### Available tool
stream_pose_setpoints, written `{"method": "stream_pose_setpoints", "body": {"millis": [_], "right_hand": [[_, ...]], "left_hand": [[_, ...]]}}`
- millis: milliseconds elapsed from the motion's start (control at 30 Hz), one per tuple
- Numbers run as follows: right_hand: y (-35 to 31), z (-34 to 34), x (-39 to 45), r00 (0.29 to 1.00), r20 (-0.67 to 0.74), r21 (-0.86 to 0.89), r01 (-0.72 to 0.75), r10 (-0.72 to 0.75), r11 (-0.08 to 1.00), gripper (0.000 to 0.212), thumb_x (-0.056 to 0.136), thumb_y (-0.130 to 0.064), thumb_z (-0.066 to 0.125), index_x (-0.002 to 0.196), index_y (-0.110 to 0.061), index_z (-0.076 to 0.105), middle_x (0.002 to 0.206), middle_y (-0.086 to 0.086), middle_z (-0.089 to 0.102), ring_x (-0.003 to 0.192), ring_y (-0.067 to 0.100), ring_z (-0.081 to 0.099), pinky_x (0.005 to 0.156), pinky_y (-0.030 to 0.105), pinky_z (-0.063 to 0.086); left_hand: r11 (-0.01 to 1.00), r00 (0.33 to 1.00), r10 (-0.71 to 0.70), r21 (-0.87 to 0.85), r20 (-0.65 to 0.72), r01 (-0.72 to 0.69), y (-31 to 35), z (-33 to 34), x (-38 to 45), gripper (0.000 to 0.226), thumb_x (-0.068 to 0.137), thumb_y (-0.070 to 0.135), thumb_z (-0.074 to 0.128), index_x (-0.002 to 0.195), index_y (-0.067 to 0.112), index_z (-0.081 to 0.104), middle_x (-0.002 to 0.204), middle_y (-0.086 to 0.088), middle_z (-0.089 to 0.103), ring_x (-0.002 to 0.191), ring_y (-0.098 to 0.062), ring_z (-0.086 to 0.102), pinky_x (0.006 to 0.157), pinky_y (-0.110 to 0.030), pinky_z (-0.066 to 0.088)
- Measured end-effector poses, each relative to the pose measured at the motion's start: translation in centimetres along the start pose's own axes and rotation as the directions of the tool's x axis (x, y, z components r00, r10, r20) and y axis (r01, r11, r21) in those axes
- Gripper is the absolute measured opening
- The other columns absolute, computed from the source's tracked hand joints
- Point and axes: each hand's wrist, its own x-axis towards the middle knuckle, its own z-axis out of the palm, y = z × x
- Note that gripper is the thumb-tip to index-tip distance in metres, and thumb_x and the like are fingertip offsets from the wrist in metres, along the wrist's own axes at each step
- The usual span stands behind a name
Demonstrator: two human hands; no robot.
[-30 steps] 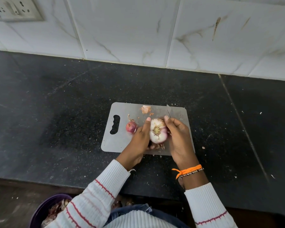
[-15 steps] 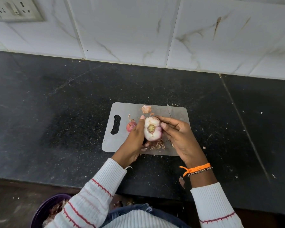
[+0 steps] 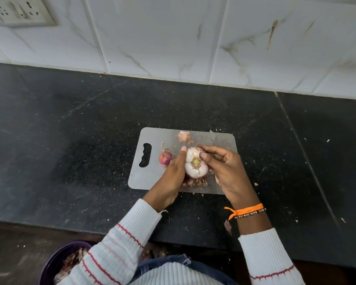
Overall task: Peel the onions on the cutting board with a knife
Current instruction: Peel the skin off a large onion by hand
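Big onion (image 3: 195,164): turned root-up since a second ago, nearly bare. Left hand (image 3: 174,173) grip cups it; right hand (image 3: 224,167) holds knife (image 3: 212,137), picking skin.

No readable text, label or number anywhere; the blurred socket plate (image 3: 21,12) perhaps bears none
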Motion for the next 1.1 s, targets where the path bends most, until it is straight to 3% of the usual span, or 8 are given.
{"method": "stream_pose_setpoints", "body": {"millis": [200, 300, 500, 600, 767, 933, 1000, 1100], "right_hand": [[-0.2, -0.9, 0.1, 0.993, 0.11, -0.076, -0.025, 0.033, 0.997, 0.03, 0.088, 0.009, 0.052, 0.112, -0.006, 0.064, 0.105, 0.002, 0.07, 0.102, 0.014, 0.066, 0.08, 0.02, 0.054], [-0.4, -1.1, -0.2, 0.994, 0.103, -0.018, -0.042, 0.043, 0.999, 0.03, 0.091, 0.007, 0.047, 0.108, -0.009, 0.065, 0.105, 0.001, 0.07, 0.103, 0.012, 0.066, 0.077, 0.018, 0.053], [-0.4, -0.7, -0.4, 1.0, 0.018, -0.072, -0.012, 0.013, 0.997, 0.023, 0.084, -0.003, 0.064, 0.106, -0.01, 0.065, 0.107, 0.008, 0.07, 0.102, 0.018, 0.066, 0.084, 0.03, 0.055], [-0.3, 0.3, -0.6, 0.999, -0.036, -0.109, 0.02, -0.024, 0.994, 0.026, 0.076, 0.001, 0.071, 0.097, -0.012, 0.063, 0.096, 0.004, 0.07, 0.091, 0.014, 0.068, 0.073, 0.027, 0.057], [0.3, 2.3, -0.5, 0.977, -0.213, 0.06, 0.016, -0.003, 0.998, 0.017, 0.078, -0.001, 0.071, 0.083, -0.009, 0.057, 0.084, 0.005, 0.065, 0.076, 0.015, 0.066, 0.062, 0.028, 0.057], [0.2, 2.7, -0.3, 0.943, -0.334, 0.109, 0.029, 0.008, 0.994, 0.029, 0.078, -0.01, 0.074, 0.067, -0.01, 0.048, 0.062, 0.004, 0.06, 0.056, 0.011, 0.063, 0.049, 0.026, 0.052], [0.2, 2.3, -0.2, 0.949, -0.315, 0.088, 0.018, 0.011, 0.996, 0.03, 0.081, -0.016, 0.072, 0.065, -0.011, 0.047, 0.061, 0.004, 0.057, 0.057, 0.012, 0.061, 0.052, 0.028, 0.053], [-0.1, 1.5, -0.1, 0.983, -0.178, 0.115, -0.014, 0.035, 0.993, 0.019, 0.088, -0.015, 0.061, 0.071, -0.011, 0.055, 0.069, 0.003, 0.061, 0.067, 0.013, 0.062, 0.058, 0.029, 0.055]], "left_hand": [[0.999, 0.999, -0.033, -0.013, -0.021, 0.033, -0.2, -0.1, 0.2, 0.056, 0.099, 0.049, 0.022, 0.081, 0.016, 0.063, 0.07, -0.015, 0.06, 0.044, -0.009, 0.04, 0.043, -0.019, 0.031], [0.999, 0.999, -0.043, -0.013, -0.024, 0.042, -0.1, -0.1, 0.4, 0.057, 0.099, 0.05, 0.022, 0.082, 0.016, 0.064, 0.065, -0.015, 0.059, 0.043, -0.009, 0.041, 0.041, -0.018, 0.028], [0.999, 0.999, -0.036, -0.018, -0.009, 0.036, 0.1, 0.0, 0.4, 0.056, 0.1, 0.049, 0.021, 0.085, 0.014, 0.063, 0.063, -0.015, 0.058, 0.042, -0.009, 0.041, 0.039, -0.016, 0.029], [1.0, 1.0, -0.021, -0.013, -0.002, 0.021, 0.2, 0.2, 0.4, 0.054, 0.1, 0.048, 0.02, 0.089, 0.016, 0.062, 0.06, -0.01, 0.058, 0.043, -0.008, 0.041, 0.04, -0.017, 0.03], [1.0, 0.999, 0.024, 0.01, -0.033, -0.024, -0.1, 0.9, 0.5, 0.054, 0.101, 0.045, 0.02, 0.085, 0.015, 0.062, 0.056, -0.005, 0.054, 0.043, -0.007, 0.041, 0.038, -0.014, 0.031], [0.999, 1.0, 0.023, 0.049, -0.018, -0.022, -0.5, 1.0, 0.4, 0.053, 0.101, 0.045, 0.025, 0.088, 0.006, 0.059, 0.055, -0.002, 0.055, 0.042, -0.005, 0.043, 0.041, -0.015, 0.035], [0.998, 1.0, 0.017, 0.061, -0.012, -0.016, -0.2, 1.0, 0.3, 0.053, 0.1, 0.045, 0.025, 0.085, 0.007, 0.059, 0.052, 0.001, 0.055, 0.041, -0.003, 0.042, 0.04, -0.014, 0.034], [0.999, 1.0, 0.026, 0.043, -0.016, -0.026, 0.4, 1.0, 0.3, 0.054, 0.101, 0.045, 0.023, 0.076, 0.016, 0.061, 0.049, 0.004, 0.056, 0.041, -0.004, 0.04, 0.04, -0.013, 0.032]]}}
